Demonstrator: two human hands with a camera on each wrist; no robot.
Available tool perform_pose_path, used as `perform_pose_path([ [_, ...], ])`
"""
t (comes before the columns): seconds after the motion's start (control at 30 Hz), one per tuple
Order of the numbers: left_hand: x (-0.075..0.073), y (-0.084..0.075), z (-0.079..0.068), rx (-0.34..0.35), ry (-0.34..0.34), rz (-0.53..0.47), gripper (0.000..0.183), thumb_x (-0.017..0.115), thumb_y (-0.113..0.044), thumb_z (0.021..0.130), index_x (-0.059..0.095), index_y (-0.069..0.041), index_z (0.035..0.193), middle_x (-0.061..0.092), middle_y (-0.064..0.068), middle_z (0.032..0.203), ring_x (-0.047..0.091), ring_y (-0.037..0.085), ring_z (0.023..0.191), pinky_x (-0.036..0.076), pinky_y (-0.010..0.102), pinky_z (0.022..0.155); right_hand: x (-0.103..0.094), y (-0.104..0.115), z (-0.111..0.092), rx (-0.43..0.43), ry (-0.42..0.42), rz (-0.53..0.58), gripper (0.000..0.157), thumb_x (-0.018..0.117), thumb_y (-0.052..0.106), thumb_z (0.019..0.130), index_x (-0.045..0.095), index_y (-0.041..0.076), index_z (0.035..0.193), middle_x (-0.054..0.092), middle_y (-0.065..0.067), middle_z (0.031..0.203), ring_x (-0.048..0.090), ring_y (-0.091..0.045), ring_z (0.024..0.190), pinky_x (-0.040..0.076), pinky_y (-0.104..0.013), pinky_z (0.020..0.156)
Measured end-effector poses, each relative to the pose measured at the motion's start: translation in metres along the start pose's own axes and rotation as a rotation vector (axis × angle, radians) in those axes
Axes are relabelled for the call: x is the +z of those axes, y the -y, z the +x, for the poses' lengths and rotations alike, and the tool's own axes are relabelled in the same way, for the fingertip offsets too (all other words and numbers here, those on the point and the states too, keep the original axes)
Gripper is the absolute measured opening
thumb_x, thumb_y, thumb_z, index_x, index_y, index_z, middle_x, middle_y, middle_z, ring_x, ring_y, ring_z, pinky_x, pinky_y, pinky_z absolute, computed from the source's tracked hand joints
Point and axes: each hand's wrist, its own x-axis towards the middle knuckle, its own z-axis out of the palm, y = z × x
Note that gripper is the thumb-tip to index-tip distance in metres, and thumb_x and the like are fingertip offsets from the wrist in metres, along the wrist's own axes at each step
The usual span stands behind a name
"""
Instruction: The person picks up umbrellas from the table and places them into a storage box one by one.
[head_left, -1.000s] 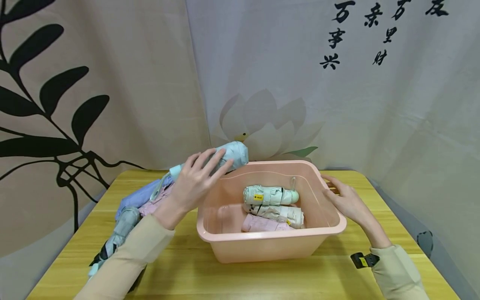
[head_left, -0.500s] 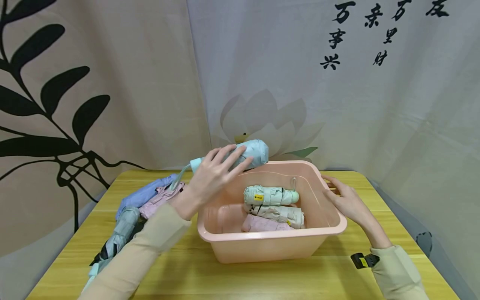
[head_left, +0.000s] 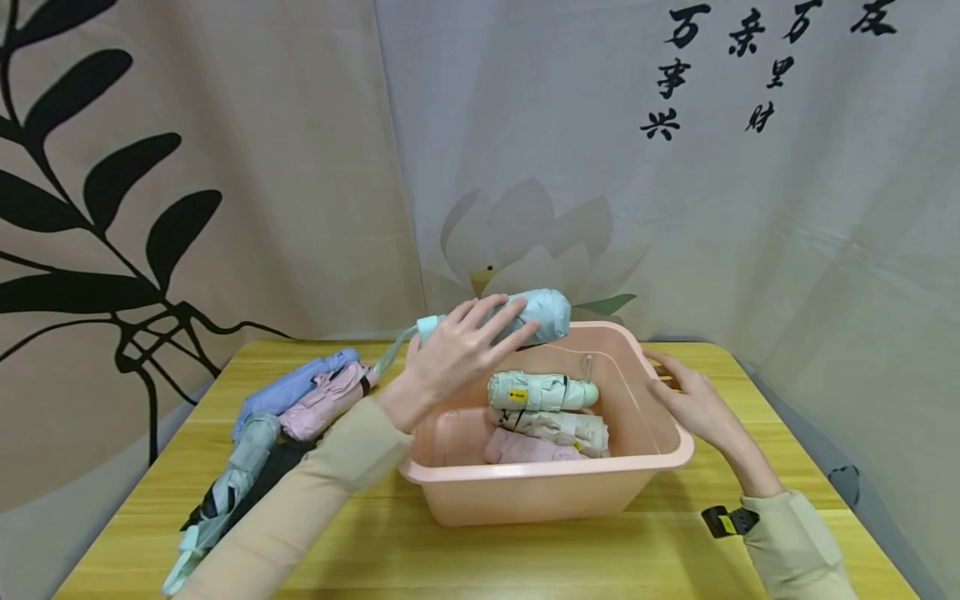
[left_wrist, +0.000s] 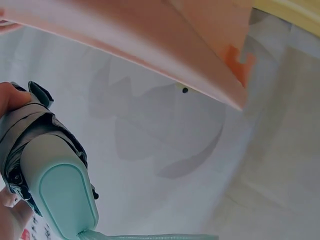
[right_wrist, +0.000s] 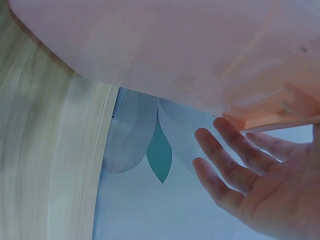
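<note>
My left hand [head_left: 461, 342] grips a folded light-blue umbrella [head_left: 546, 315] over the back left of a pink plastic basin [head_left: 536, 473]. In the left wrist view the umbrella's pale-green handle end [left_wrist: 67, 195] and its cord show, with fingertips wrapped round the body. Inside the basin lie a mint umbrella [head_left: 536, 390], an off-white one [head_left: 562, 429] and a pink one [head_left: 528, 447]. My right hand [head_left: 690, 400] rests at the basin's right rim. In the right wrist view its fingers [right_wrist: 232, 172] are loosely bent and spread beside the outer wall.
Left of the basin several folded umbrellas lie on the wooden table [head_left: 517, 562]: a blue one [head_left: 292, 387], a pink one [head_left: 326, 404], a grey-blue one [head_left: 247, 462] and a dark one [head_left: 281, 467], partly behind the left sleeve. A printed curtain [head_left: 525, 167] hangs behind the table.
My left hand has carried the light-blue umbrella rightward from the pile to above the basin's back rim, its cord trailing. My right hand has stayed at the rim.
</note>
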Motion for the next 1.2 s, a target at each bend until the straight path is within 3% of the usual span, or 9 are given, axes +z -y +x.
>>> perform_pose_path([
  [0.37, 0.010, -0.008, 0.011, 0.066, 0.055, -0.033, 0.047, 0.063, -0.004, 0.083, 0.053, -0.022, 0.125, 0.056, 0.005, 0.127, 0.055, 0.022, 0.113, 0.052, 0.030, 0.085, 0.000, 0.001, -0.001, 0.017, 0.000, -0.008, 0.051, 0.040, 0.035, 0.097, 0.033, 0.013, 0.142, 0.057, -0.020, 0.120, 0.061, -0.031, 0.099, 0.048, -0.035, 0.076],
  [0.67, 0.012, -0.006, 0.024, 0.051, 0.091, -0.089, 0.043, 0.061, -0.015, 0.085, 0.052, -0.022, 0.126, 0.054, 0.005, 0.129, 0.054, 0.022, 0.112, 0.053, 0.029, 0.082, 0.001, 0.000, -0.001, 0.015, -0.003, -0.020, 0.051, 0.041, 0.035, 0.096, 0.033, 0.013, 0.141, 0.057, -0.020, 0.119, 0.061, -0.031, 0.100, 0.048, -0.036, 0.077],
  [0.9, 0.019, -0.012, 0.040, 0.115, 0.179, -0.110, 0.050, 0.058, -0.022, 0.085, 0.045, -0.021, 0.133, 0.048, 0.005, 0.134, 0.050, 0.022, 0.116, 0.051, 0.027, 0.085, 0.001, 0.000, -0.001, 0.014, -0.004, -0.026, 0.052, 0.041, 0.037, 0.096, 0.033, 0.012, 0.141, 0.057, -0.020, 0.120, 0.060, -0.032, 0.101, 0.049, -0.039, 0.078],
  [1.2, 0.036, -0.024, 0.049, 0.170, 0.097, -0.106, 0.041, 0.052, -0.019, 0.091, 0.047, -0.020, 0.132, 0.049, 0.006, 0.134, 0.050, 0.022, 0.117, 0.051, 0.026, 0.085, 0.001, 0.000, -0.002, 0.015, -0.004, -0.009, 0.055, 0.040, 0.039, 0.096, 0.032, 0.010, 0.142, 0.051, -0.021, 0.129, 0.055, -0.039, 0.109, 0.047, -0.050, 0.085],
])
